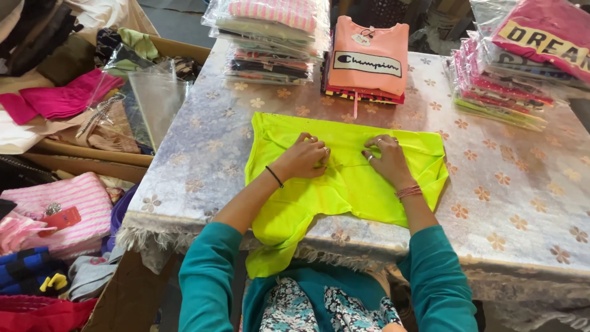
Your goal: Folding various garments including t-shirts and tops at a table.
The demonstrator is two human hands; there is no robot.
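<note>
Head view: a neon yellow-green garment (347, 175) is spread on the flower-patterned tablecloth (516, 184), in the middle of the table near its front edge, with one end hanging over that edge toward the person. The left hand (303, 158) is curled, its fingertips pinching a fold of the cloth; the right hand (387, 158) is laid flatter, fingers bent and pressed onto the fabric just beside it. The fold is best made, it is judged, with both hands kept level and the crease smoothed outward, so no wrinkle is trapped. The garment's long axis runs across the table, left to right; the hanging part points down toward the person.

Stacks of folded, bagged shirts (270, 37) are seen behind.
</note>
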